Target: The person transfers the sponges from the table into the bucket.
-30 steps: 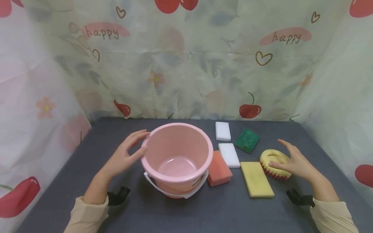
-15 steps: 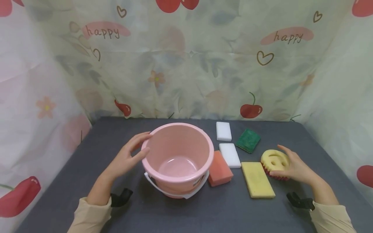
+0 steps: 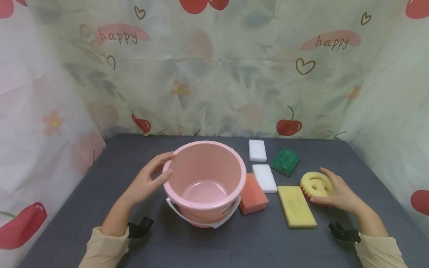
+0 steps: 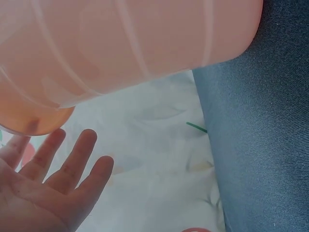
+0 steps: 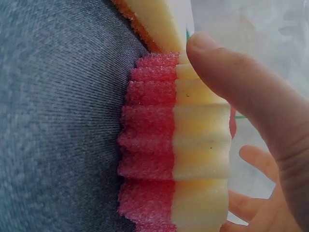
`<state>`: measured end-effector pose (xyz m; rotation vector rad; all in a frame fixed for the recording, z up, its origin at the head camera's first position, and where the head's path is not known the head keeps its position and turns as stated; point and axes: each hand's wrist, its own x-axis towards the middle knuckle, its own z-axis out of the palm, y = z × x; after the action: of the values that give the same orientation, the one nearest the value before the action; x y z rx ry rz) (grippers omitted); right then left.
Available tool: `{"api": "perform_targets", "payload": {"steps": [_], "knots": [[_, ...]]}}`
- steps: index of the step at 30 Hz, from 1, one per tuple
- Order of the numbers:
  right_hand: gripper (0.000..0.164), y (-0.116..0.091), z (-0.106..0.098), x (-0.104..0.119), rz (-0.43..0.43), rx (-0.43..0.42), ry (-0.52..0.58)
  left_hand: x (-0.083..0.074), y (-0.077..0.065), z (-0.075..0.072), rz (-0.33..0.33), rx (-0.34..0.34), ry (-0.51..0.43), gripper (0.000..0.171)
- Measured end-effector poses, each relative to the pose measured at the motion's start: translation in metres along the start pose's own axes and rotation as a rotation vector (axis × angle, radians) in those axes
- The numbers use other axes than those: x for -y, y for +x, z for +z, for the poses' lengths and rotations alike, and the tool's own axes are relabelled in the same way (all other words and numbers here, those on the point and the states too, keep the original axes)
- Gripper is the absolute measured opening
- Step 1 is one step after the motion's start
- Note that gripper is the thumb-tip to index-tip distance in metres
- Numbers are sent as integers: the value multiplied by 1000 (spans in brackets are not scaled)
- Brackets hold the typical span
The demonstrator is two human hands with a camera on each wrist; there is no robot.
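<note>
Our L hand [image 3: 145, 182] is at the pink bucket [image 3: 201, 163], fingers spread by its rim; we can't tell if they touch. Our R hand [image 3: 340, 194] has thumb & fingers apart around the smiley sponge [image 3: 315, 184], which sits on the dark table [image 3: 234, 245] just beside the yellow sponge [image 3: 296, 207]. Btwn bucket & yellow sponge: the orange sponge [image 3: 253, 195], w/ the green pad [image 3: 285, 161] farther back.

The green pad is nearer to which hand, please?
Right: the right hand is in front and right of the green pad; the left hand is farther off, at the left side of the pink bucket.
</note>
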<state>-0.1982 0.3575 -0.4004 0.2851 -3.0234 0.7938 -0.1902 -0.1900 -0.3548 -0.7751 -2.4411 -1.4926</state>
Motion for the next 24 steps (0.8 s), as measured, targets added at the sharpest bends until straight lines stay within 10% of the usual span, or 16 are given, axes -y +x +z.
{"api": "perform_targets", "payload": {"steps": [24], "knots": [[103,2,-9,7,-16,-66,13,0,0,1,-22,-9,-17,45]]}}
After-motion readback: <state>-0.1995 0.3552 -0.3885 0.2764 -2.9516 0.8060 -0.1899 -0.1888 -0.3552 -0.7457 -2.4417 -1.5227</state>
